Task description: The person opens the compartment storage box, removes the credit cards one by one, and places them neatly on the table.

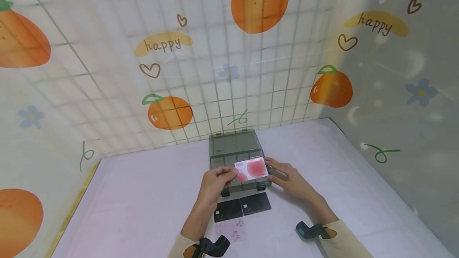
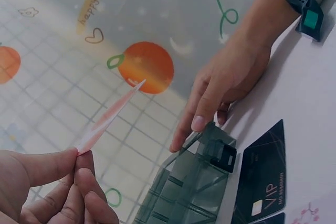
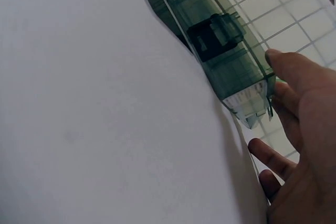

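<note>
My left hand [image 1: 212, 182] pinches a white card with pink-red circles [image 1: 256, 168] by its left edge, between thumb and fingers. The card is held over a translucent dark-green plastic box [image 1: 233, 144] whose lid is folded back. Seen from the left wrist, the card [image 2: 107, 120] is nearly edge-on in the left hand [image 2: 50, 187]. At the box's right side, my right hand [image 1: 294, 180] touches the rim with extended fingers, thumb near the front corner. The right wrist view shows this hand [image 3: 310, 124] beside the box [image 3: 231, 72]; the card hides part of the compartments.
Two black VIP cards [image 1: 256, 204] lie side by side in front of the box. Below the left one is a pale pink flowered card [image 1: 231, 230]. Behind the white table [image 1: 143, 202] hangs a curtain [image 1: 201, 71] printed with oranges. Each wrist wears a dark camera [image 1: 311, 231].
</note>
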